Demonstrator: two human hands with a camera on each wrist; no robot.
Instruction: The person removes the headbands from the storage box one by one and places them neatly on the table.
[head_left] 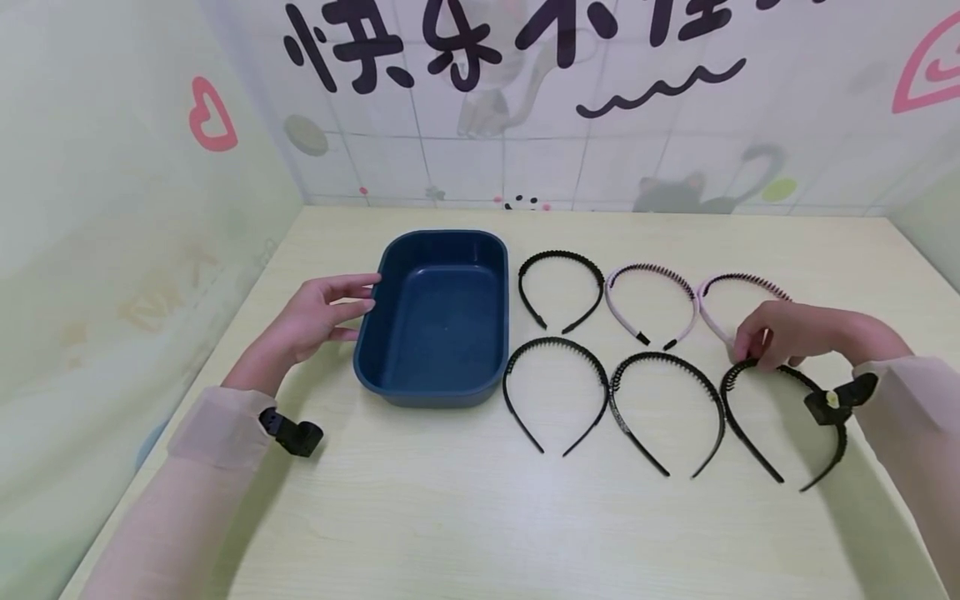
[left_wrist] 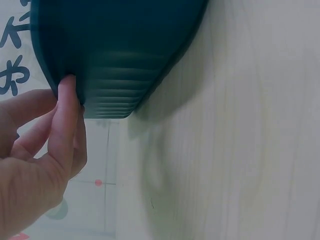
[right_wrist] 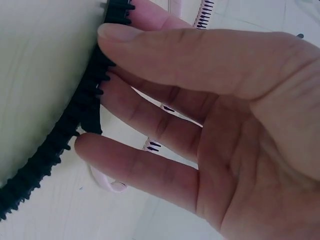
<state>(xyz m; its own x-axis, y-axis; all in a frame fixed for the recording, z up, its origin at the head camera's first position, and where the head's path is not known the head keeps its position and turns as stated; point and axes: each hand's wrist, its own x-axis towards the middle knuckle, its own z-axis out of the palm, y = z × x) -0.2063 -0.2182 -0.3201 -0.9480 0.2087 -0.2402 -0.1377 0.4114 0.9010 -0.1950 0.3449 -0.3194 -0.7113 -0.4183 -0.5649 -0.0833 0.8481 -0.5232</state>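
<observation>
A deep blue plastic basin point(head_left: 442, 393) stands on the table. My left hand point(head_left: 313, 317) is at its left rim, with fingers and thumb holding the rim in the left wrist view. On the right, my right hand point(head_left: 795, 333) pinches the top of a black toothed headband point(head_left: 761, 458) between thumb and fingers. Its two ends point towards me. Beside it in the front row lie a black headband point(head_left: 663, 356) and another black headband point(head_left: 555, 340). Behind them are a black headband point(head_left: 562, 253), a pink headband point(head_left: 651, 268) and a second pink headband point(head_left: 738, 277), partly hidden by my right hand.
The pale wood table point(head_left: 450, 517) extends in front of the basin and headbands. A printed wall covering point(head_left: 450, 167) with large black characters rises at the back, and pale side walls flank the table. A small black camera point(head_left: 300, 437) is strapped to each wrist.
</observation>
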